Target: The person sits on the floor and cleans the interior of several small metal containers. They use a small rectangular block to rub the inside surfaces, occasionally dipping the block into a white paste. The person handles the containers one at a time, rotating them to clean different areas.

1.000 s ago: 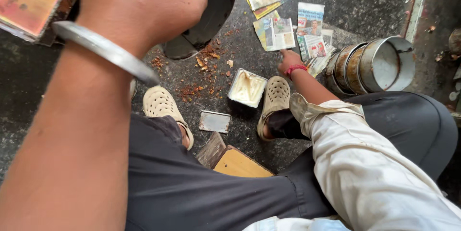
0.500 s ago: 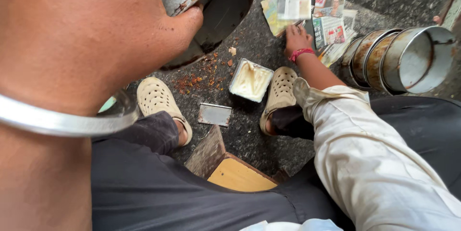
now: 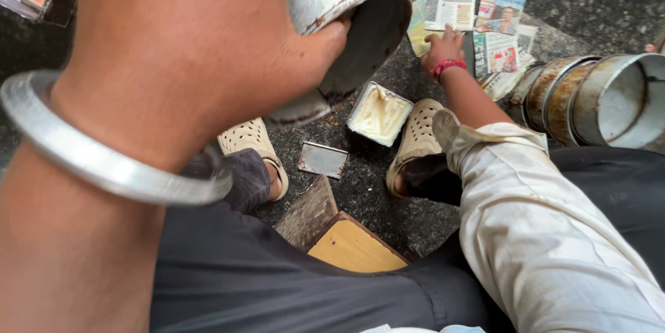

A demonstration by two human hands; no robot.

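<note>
- Metal can (image 3: 350, 18): it sits in my left hand (image 3: 201, 49), raised close to the camera, tilted so its open mouth faces down toward the ground.
- My left fingers are closed round the can's wall, with the thumb (image 3: 325, 39) hooked over the rim; this grip keeps the mouth clear.
- A plain metal bangle (image 3: 104, 160) rides on my left wrist.
- My right hand (image 3: 443, 46) reaches out low to the newspaper sheets (image 3: 478, 11) spread on the ground. The fingers lie flat and spread on the paper; I cannot tell whether they pinch a sheet.
- A square tin of pale paste (image 3: 379, 113) stands open between my sandals (image 3: 415, 142), below the can, within reach of both hands.
- More cans (image 3: 596, 97) lie on their sides to my right.
</note>
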